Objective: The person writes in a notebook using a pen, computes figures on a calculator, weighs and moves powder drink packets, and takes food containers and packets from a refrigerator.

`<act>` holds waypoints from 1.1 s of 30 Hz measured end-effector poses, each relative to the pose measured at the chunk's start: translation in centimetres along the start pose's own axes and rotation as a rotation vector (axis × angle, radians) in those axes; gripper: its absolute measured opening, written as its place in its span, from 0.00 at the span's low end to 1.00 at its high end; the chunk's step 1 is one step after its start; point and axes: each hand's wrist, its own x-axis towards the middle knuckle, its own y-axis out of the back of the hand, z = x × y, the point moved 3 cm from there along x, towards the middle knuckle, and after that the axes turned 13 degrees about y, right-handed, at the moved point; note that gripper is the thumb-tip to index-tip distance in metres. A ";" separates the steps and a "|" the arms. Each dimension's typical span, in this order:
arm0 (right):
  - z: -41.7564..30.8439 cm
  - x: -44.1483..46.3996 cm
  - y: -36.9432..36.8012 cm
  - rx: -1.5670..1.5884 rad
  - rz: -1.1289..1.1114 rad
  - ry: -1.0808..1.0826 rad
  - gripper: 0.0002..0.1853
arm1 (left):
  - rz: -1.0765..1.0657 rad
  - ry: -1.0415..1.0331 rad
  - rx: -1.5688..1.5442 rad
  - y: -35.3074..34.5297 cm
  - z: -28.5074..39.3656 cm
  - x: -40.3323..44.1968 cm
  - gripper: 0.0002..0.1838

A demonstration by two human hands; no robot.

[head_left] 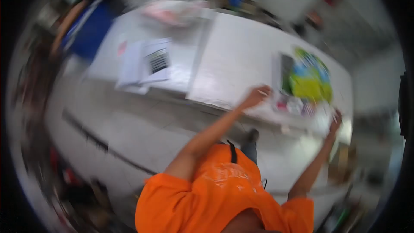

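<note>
Over the white table's near edge, my left hand [257,96] has its fingers curled together, with a small pale streak at the fingertips. My right hand [336,121] is also closed, near the table's right corner, with a whitish bit at its fingers. Motion blur hides what either holds. Between the hands lies a blurred, shiny group of small pink and whitish items [295,105], possibly under clear plastic. Just behind it is a bright green, yellow and blue printed bag [311,77], beside a dark flat rectangular item [285,74].
The white table [235,56] adjoins another table on the left with papers [144,65] and a pinkish plastic bundle [172,12]. At the far left stands a person beside something blue [89,30]. A brown cardboard box [341,163] sits below the right corner.
</note>
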 end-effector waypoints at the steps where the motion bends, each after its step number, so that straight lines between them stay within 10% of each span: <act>1: 4.3 1.8 -1.2 0.036 -0.048 0.003 0.23 | 0.065 0.019 0.058 -2.2 1.6 1.5 0.18; 3: 12.9 7.1 -5.2 0.140 -0.106 0.135 0.26 | 0.271 0.227 0.137 -6.5 4.2 4.7 0.27; 8: -2.8 14.4 -9.5 1.217 -0.421 -0.756 0.36 | 0.656 0.286 -0.078 -11.7 3.2 11.1 0.39; 24: 3.8 15.3 -14.6 1.024 -0.512 -0.349 0.29 | 0.672 0.146 -0.173 -15.2 3.5 10.0 0.23; 33: -7.0 8.2 -10.0 0.968 -0.487 -0.187 0.27 | 0.729 0.083 -0.233 -17.4 0.7 -5.0 0.22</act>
